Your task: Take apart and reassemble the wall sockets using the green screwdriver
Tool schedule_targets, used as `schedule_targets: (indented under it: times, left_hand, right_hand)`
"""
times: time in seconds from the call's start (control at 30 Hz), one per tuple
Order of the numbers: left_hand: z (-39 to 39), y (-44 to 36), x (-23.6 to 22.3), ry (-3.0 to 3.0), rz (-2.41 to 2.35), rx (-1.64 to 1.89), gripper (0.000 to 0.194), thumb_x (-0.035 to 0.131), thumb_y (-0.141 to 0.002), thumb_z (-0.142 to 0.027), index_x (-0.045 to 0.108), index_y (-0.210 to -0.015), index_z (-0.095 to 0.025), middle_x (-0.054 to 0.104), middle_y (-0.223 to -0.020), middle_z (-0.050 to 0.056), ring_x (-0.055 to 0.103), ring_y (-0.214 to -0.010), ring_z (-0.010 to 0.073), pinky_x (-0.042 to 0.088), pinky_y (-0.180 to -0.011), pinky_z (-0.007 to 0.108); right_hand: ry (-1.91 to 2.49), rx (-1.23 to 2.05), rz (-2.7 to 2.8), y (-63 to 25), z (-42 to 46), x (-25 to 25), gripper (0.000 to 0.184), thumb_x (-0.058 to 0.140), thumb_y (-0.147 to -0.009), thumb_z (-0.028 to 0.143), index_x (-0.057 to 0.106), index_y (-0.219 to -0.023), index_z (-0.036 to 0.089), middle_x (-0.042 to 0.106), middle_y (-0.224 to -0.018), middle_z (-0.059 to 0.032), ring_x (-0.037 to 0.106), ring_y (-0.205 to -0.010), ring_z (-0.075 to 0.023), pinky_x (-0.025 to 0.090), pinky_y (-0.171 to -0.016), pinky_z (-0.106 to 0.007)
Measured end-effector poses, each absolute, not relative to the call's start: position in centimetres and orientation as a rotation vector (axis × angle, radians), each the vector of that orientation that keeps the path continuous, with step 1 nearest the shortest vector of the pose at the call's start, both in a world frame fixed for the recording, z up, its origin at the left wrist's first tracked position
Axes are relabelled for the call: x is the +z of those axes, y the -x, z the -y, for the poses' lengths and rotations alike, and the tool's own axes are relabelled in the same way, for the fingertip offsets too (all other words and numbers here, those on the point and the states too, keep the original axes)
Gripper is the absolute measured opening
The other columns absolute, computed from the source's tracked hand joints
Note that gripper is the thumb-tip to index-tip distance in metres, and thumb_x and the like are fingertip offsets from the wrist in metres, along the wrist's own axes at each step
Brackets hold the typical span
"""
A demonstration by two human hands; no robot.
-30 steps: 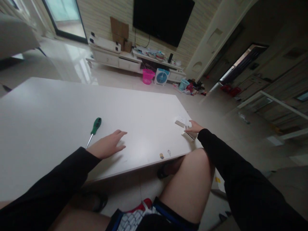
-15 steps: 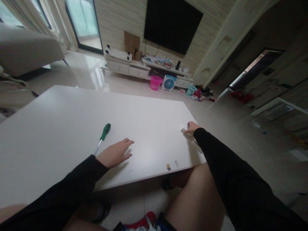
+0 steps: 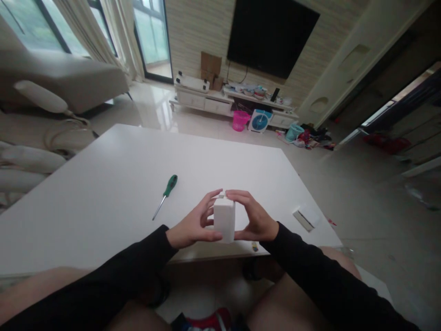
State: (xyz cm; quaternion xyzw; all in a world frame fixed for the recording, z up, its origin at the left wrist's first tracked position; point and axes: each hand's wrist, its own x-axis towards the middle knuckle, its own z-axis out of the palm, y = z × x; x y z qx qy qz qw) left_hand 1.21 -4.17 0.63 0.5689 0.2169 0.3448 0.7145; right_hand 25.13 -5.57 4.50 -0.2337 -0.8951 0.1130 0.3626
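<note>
A small white box-shaped piece (image 3: 223,220) is held upright between my two hands near the table's front edge. On its left side my left hand (image 3: 198,221) grips it, thumb at the lower front and fingers at the side and top. My right hand (image 3: 253,217) clasps the other side, fingertips on the top edge and thumb near the bottom. What the piece is exactly, I cannot tell. To the left, a screwdriver (image 3: 170,186) with a green handle lies on the white table (image 3: 131,156), its tip pointing toward me.
Another white piece with a dark slot (image 3: 303,219) lies near the table's right edge. A small sticker (image 3: 255,247) is at the front edge. Beyond the table stand a pink basket (image 3: 240,120), a blue-and-white fan (image 3: 260,121) and a low TV cabinet (image 3: 217,105).
My right hand has brought the white piece from the table's right side to the middle. My left hand has moved over and taken hold of it too. The view has shifted left.
</note>
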Motion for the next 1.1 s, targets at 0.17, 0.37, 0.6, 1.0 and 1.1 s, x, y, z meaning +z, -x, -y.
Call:
schedule_targets:
  times: [0.17, 0.37, 0.6, 1.0, 1.1]
  left_hand:
    - [5.4, -0.9, 0.1, -1.442, -0.590, 0.816, 0.113, 0.099, -0.058, -0.033, 0.036, -0.152, -0.032, 0.051, -0.143, 0.014, 0.055, -0.132, 0.0342, 0.057, -0.098, 0.045]
    - [6.2, -1.3, 0.3, -1.636, -0.575, 0.860, 0.107, 0.093, -0.062, -0.022, 0.037, -0.153, -0.033, 0.050, -0.131, 0.009, 0.057, -0.116, 0.0266, 0.058, -0.096, 0.045]
    - [6.5, -2.2, 0.4, -1.626, -0.464, 0.861, 0.105, 0.092, -0.062, -0.019, 0.036, -0.150, -0.035, 0.053, -0.129, 0.007, 0.060, -0.108, 0.0239, 0.058, -0.095, 0.043]
    - [7.2, -1.5, 0.7, -1.762, -0.439, 0.947, 0.109, 0.098, -0.058, -0.023, 0.040, -0.151, -0.033, 0.052, -0.138, 0.010, 0.062, -0.114, 0.0276, 0.057, -0.101, 0.044]
    - [7.1, -1.2, 1.2, -1.833, -0.432, 0.979, 0.105, 0.097, -0.062, -0.024, 0.041, -0.151, -0.032, 0.054, -0.135, 0.011, 0.061, -0.117, 0.0289, 0.058, -0.098, 0.043]
  right_hand:
    - [0.509, 0.451, 2.238, -24.6, 6.5, 3.5, 0.108, 0.097, -0.066, 0.055, 0.040, -0.151, 0.022, 0.059, -0.137, -0.0181, 0.059, -0.133, -0.0353, 0.055, -0.110, -0.053]
    - [0.677, 0.386, 2.119, -26.0, 7.7, 3.9, 0.091, 0.097, -0.061, 0.063, 0.055, -0.132, 0.027, 0.064, -0.116, -0.0101, 0.064, -0.106, -0.0311, 0.058, -0.089, -0.048]
    - [0.637, 0.254, 2.109, -25.5, 9.0, 4.4, 0.064, 0.092, -0.076, 0.053, 0.061, -0.123, 0.025, 0.066, -0.103, -0.0069, 0.064, -0.095, -0.0263, 0.056, -0.079, -0.042]
    - [0.391, 0.030, 2.101, -24.5, 10.2, 4.2, 0.036, 0.094, -0.076, 0.031, 0.070, -0.103, 0.025, 0.073, -0.089, -0.0034, 0.070, -0.087, -0.0215, 0.059, -0.069, -0.035]
    - [0.353, -0.056, 2.154, -24.7, 10.2, 4.4, 0.024, 0.093, -0.078, 0.027, 0.071, -0.088, 0.026, 0.075, -0.090, -0.0033, 0.070, -0.087, -0.0195, 0.060, -0.067, -0.032]
